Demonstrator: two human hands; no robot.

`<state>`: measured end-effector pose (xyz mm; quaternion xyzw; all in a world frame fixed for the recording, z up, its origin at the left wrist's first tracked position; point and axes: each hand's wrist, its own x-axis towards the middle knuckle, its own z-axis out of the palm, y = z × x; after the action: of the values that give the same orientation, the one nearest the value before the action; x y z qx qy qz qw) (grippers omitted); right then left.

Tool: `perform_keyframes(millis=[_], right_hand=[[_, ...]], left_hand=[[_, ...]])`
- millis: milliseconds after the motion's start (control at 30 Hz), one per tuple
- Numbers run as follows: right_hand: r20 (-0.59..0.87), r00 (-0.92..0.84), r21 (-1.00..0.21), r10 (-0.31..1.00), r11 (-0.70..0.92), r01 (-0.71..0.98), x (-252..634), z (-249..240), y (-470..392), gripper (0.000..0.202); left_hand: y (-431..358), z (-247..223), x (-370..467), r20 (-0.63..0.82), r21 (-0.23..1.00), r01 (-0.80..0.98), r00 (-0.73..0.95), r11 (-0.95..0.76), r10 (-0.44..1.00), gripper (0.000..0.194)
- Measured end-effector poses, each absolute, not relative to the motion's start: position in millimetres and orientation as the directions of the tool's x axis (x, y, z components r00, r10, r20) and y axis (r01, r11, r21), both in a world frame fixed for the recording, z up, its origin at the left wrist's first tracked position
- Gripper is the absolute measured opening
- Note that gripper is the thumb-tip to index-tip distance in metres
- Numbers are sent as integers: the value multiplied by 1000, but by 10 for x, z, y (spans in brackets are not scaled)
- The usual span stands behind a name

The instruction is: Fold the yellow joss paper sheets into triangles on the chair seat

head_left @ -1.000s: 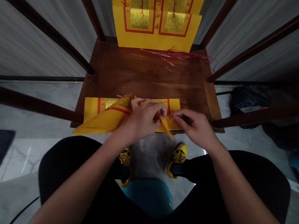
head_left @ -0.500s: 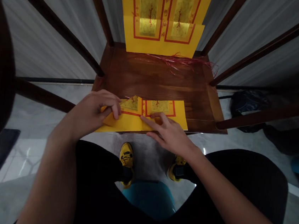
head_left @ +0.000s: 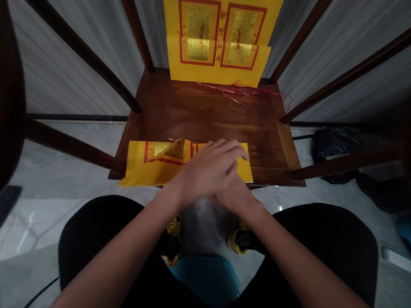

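A yellow paper sheet (head_left: 145, 169) with red frames and gold squares lies at the near edge of the wooden chair seat (head_left: 195, 113), its left part raised in a fold. My left hand (head_left: 211, 167) reaches across the sheet's right half and lies over my right hand (head_left: 231, 192). The left fingers point right and are smeared by motion. My right hand's fingers are hidden beneath the left one. At the back of the seat, more yellow sheets (head_left: 214, 74) with the same print stand upright.
Red strings (head_left: 230, 94) lie on the seat by the upright sheets. Wooden bars (head_left: 77, 148) flank the seat. A dark bag (head_left: 333, 148) is on the floor at the right, with a white object (head_left: 399, 260) nearer.
My left hand has left the sheet's left side and crossed right, over my right hand. The sheet's left part is now uncovered, and the view has shifted slightly.
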<state>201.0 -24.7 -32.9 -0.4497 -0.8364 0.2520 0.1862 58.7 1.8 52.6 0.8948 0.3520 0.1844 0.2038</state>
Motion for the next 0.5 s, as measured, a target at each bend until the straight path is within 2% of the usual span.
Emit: perform_keyframes(millis=[67,133,200,300,400,500], right_hand=[[47,-597,-461,801,547,698,2021,-316,-245,44],[28,-656,-321,754,629,708,2037,-286,-254,50],[45,-671,-278,740,655,703,2062,-248,-270,51],[66,-676,-359,734,650,670,2139,-180,-294,49],[64,-685,-560,726,594,577,2303,-111,-284,40],[113,-554,-684,825,469,559,2556,-104,-227,30]], left_hand=[[267,183,596,121,460,690,574,-559,810,37],[450,-39,552,64,482,748,488,-455,871,44],[543,-136,518,9,509,764,456,-397,890,50],[567,-170,521,-20,547,767,413,-336,910,42],[546,-209,526,23,558,753,407,-349,913,38],[522,-264,499,83,511,743,458,-432,885,39]])
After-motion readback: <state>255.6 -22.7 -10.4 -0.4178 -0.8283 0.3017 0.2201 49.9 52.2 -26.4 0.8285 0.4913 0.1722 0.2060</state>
